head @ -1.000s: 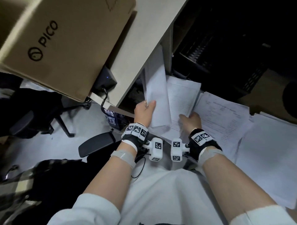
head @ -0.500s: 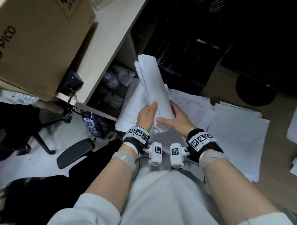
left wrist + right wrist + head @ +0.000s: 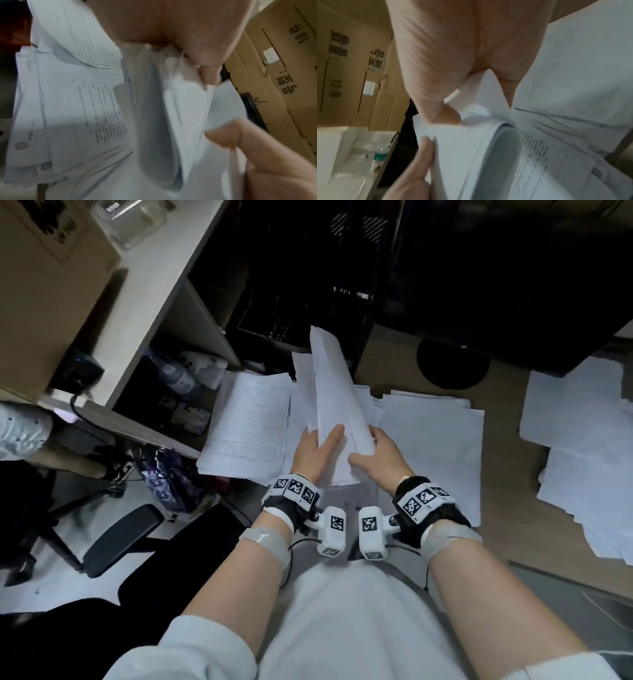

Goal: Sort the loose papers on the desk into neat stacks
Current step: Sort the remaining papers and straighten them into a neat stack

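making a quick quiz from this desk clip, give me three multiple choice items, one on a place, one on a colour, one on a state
1. Where is the printed sheet relative to the held bundle of papers?
A. to its left, on the desk
B. on the chair
C. inside the box

2. What colour is the box?
A. blue
B. brown
C. red

3. How is the bundle held?
A. lying flat, untouched
B. by the left hand alone
C. raised off the desk, between both hands

Answers: 1 A, the head view shows it flat beside the bundle. 2 B, plain cardboard. 3 C, the right hand grips the other side.
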Tool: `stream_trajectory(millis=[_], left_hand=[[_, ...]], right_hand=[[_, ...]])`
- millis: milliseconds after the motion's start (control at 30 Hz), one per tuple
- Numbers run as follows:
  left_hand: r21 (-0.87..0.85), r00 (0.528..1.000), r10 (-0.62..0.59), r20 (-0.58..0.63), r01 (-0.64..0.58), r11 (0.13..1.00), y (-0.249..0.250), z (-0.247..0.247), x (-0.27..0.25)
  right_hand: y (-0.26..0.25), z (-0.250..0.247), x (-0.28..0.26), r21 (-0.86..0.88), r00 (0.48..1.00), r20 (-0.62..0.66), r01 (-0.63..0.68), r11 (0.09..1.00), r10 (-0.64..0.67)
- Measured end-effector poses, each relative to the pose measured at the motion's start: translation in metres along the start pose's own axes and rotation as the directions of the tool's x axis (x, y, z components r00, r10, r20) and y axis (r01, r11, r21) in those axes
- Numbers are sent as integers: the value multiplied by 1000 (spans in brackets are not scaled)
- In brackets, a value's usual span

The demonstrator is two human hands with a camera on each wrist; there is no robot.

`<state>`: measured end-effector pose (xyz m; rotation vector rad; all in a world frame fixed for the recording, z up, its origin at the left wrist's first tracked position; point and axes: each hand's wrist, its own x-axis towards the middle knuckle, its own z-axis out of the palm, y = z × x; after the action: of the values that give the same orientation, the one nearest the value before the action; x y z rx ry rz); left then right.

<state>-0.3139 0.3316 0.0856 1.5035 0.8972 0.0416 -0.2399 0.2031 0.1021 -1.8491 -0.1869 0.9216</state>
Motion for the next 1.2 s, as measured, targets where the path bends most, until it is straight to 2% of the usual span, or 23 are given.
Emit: stream_trajectory(millis=[67, 167, 267, 333, 433, 533, 600, 667, 733, 867, 933, 1000, 1067, 1200], left_hand=[[53, 998, -49, -42, 51, 997, -9, 4, 8], [91, 999, -4, -52, 8, 996, 5, 2, 1], [53, 997, 10, -81, -6, 999, 9, -4, 4], [45, 999, -4, -50, 6, 999, 10, -8, 6], [51, 992, -45, 114, 39, 998, 14, -11, 5], [175, 964, -86, 252, 41, 984, 10, -14, 8], [266, 960, -123, 251, 54, 963, 4, -17, 16], [266, 966, -163, 202, 107, 958, -4, -19, 29], [238, 970, -181, 163, 139, 961, -5, -16, 42], [215, 977, -144, 156, 109, 970, -1, 17, 51], [202, 985, -122, 118, 97, 975, 0, 34, 51], [197, 989, -126, 78, 108, 974, 1, 44, 53], [206, 992, -122, 44, 111, 972, 0, 51, 55], [175, 991, -127, -38, 132, 976, 1, 82, 45]], right_hand=[[8, -10, -5, 90, 997, -53, -44, 995, 48], [19, -26, -8, 270, 951, -246, -121, 955, 189], [31, -38, -7, 251, 911, -368, -94, 963, 185], [37, -40, -5, 253, 909, -374, -93, 963, 185], [34, -34, -4, 242, 917, -361, -82, 967, 169], [32, -19, 1, 151, 936, -325, -91, 984, 136], [31, -11, 4, 122, 941, -308, -106, 987, 139], [31, -9, 4, 104, 928, -340, -128, 986, 156], [39, -13, 5, 118, 871, -445, -172, 978, 207], [62, -38, -7, 114, 692, -640, -346, 931, 335], [71, -56, -18, 122, 610, -694, -424, 898, 382], [83, -78, -26, 140, 558, -691, -520, 843, 460], [100, -95, -29, 149, 544, -663, -577, 803, 514], [133, -123, -17, 132, 585, -606, -594, 793, 539]])
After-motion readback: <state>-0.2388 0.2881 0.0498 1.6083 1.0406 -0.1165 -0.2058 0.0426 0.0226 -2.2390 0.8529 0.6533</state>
